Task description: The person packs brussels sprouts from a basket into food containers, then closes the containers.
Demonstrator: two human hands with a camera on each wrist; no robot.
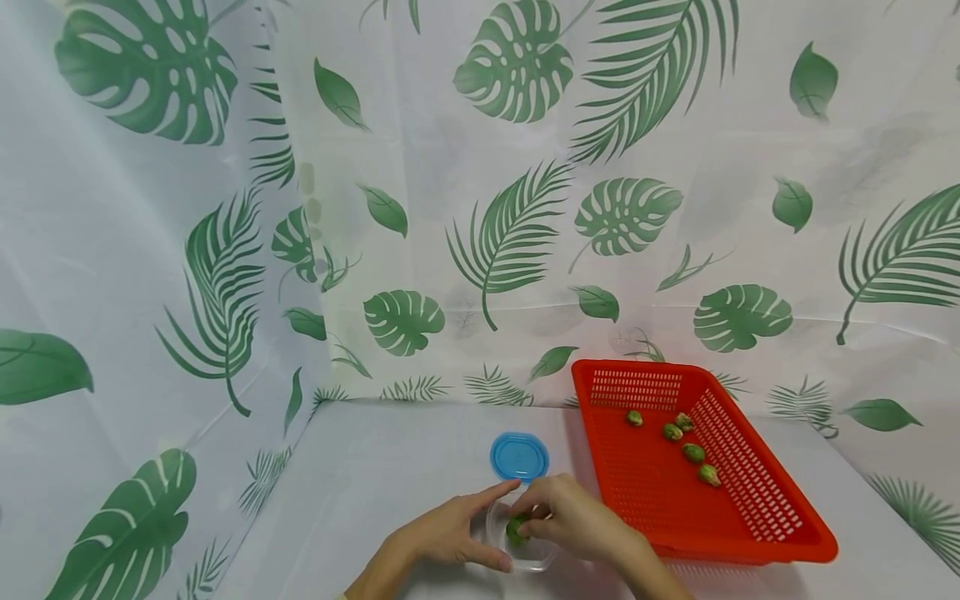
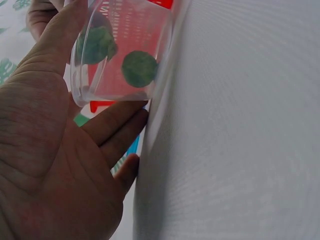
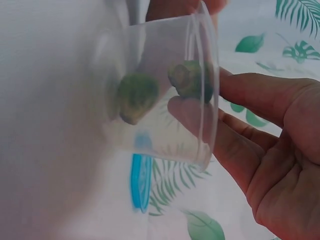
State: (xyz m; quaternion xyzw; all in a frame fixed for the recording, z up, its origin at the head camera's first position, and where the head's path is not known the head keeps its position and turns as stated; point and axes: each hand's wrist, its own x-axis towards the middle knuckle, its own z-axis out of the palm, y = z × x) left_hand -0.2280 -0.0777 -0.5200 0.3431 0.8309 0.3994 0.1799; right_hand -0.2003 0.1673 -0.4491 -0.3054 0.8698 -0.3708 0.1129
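Observation:
A clear plastic tub [image 1: 534,564] stands on the white-covered table. My left hand [image 1: 450,530] holds it from the left, thumb on the near side and fingers around the far side. Over the tub's mouth, my right hand [image 1: 573,518] pinches a Brussels sprout [image 3: 192,81] between thumb and fingers, with the fingertips inside the rim. Another Brussels sprout [image 3: 136,98] lies at the tub's bottom, and both show through the clear wall in the two wrist views. Just beyond the tub lies a round blue lid [image 1: 519,457].
On the right stands a red perforated basket [image 1: 622,508], with several Brussels sprouts [image 1: 693,452] spread over its floor. A white sheet [image 1: 420,258] printed with green leaves hangs behind the table and along its left side.

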